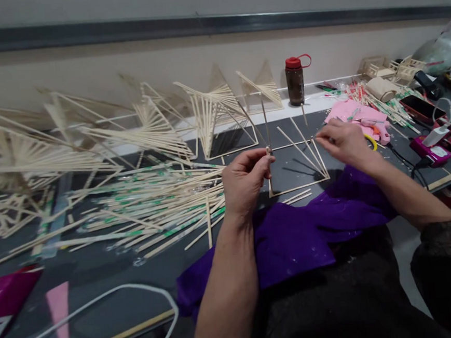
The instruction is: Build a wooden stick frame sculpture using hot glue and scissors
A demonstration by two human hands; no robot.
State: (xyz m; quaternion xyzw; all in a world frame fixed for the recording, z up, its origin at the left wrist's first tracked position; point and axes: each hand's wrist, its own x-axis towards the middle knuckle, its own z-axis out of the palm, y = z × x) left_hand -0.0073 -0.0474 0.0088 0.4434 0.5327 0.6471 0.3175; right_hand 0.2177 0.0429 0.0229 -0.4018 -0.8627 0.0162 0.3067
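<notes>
My left hand (245, 180) is closed in a pinch on a thin wooden stick (263, 116), which rises steeply from the fingertips. Below and to the right stands a small stick frame (299, 186), its base lying on the dark table and a few slanting sticks (305, 149) rising from its near right corner. At the frame's far right side, the thumb and fingers of my right hand (344, 140) are pinched together. Whatever they hold is too small to make out. A purple cloth (293, 236) lies below both hands.
Loose sticks with green-marked wrappers (150, 206) cover the table at left. Fan-shaped stick models (213, 107) line the wall, beside a red-capped bottle (295, 83). At right are pink cloth (348, 112), a phone (421, 107) and a magenta box with cables (430, 150). A white cable (121, 287) crosses front left.
</notes>
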